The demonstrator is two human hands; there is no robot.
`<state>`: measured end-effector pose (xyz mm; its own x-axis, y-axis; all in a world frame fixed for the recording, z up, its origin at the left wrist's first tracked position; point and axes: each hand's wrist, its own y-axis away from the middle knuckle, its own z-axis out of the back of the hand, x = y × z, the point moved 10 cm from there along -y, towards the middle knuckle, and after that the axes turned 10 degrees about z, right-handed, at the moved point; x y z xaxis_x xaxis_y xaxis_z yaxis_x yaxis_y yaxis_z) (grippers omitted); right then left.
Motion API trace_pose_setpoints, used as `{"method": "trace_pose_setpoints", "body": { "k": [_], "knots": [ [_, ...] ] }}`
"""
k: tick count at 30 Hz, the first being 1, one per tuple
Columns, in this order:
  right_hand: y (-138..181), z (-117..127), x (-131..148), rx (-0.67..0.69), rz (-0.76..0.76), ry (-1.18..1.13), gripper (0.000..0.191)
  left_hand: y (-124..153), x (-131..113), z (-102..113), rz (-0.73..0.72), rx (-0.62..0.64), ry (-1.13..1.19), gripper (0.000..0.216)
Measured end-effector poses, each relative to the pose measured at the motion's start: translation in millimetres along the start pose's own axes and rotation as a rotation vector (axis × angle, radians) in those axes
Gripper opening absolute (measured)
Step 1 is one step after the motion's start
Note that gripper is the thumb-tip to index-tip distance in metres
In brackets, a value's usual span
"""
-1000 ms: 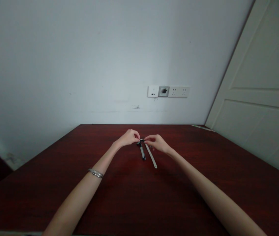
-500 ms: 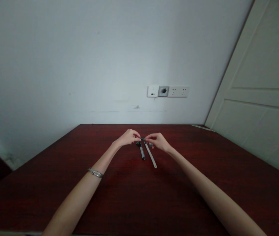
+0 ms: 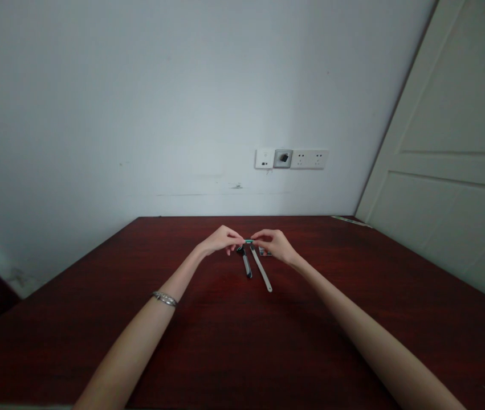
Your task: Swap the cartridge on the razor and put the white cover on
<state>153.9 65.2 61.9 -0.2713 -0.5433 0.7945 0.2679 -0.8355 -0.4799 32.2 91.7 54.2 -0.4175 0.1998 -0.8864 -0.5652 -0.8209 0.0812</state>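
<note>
Between both hands, just above the far part of the table, is a small narrow piece with a green strip that looks like a razor cartridge (image 3: 248, 241). My left hand (image 3: 220, 240) pinches its left end between thumb and forefinger. At the right end, the thumb and forefinger of my right hand (image 3: 275, 244) are closed on it. Below them lies a razor (image 3: 247, 265) with a grey and black handle, its head partly covered by my left fingers. Beside it rests a long thin pale stick (image 3: 262, 270) with a hole at its near end.
A small pale item (image 3: 263, 251), too hidden to name, lies under my right hand. All of this is on a dark red wooden table (image 3: 233, 341). Behind rises a white wall with a row of sockets (image 3: 291, 159); a pale panelled door (image 3: 451, 171) stands at right.
The cartridge has turned between my fingers, from dark with a light edge to showing green. My hands have stayed in nearly the same place.
</note>
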Motion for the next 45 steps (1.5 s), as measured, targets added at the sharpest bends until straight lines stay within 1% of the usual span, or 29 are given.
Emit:
{"method": "trace_pose_setpoints", "body": {
  "k": [6, 13, 22, 31, 37, 45],
  "knots": [
    [0.3, 0.9, 5.9, -0.008, 0.067, 0.052, 0.026, -0.3, -2.8, -2.3, -0.015, 0.009, 0.015, 0.031],
    [-1.0, 1.5, 4.4, -0.014, 0.11, 0.067, 0.028, 1.9, -6.2, -2.1, -0.029, 0.003, 0.024, 0.03],
    [0.0, 2.8, 4.8, -0.011, 0.092, 0.048, 0.027, 2.1, -7.5, -0.7, -0.051, 0.0, 0.036, 0.028],
    [-1.6, 4.7, 2.9, -0.002, 0.108, 0.04, 0.026, -1.1, -2.2, -2.0, -0.04, 0.014, 0.083, 0.03],
    [-3.9, 7.3, 2.8, 0.018, 0.112, 0.025, 0.026, -3.5, 0.9, 2.7, -0.035, -0.024, 0.112, 0.033],
    [-2.5, -1.3, 9.0, 0.101, 0.117, -0.019, 0.027, -0.9, -1.9, -11.6, -0.017, 0.053, 0.081, 0.031]
  ]
}}
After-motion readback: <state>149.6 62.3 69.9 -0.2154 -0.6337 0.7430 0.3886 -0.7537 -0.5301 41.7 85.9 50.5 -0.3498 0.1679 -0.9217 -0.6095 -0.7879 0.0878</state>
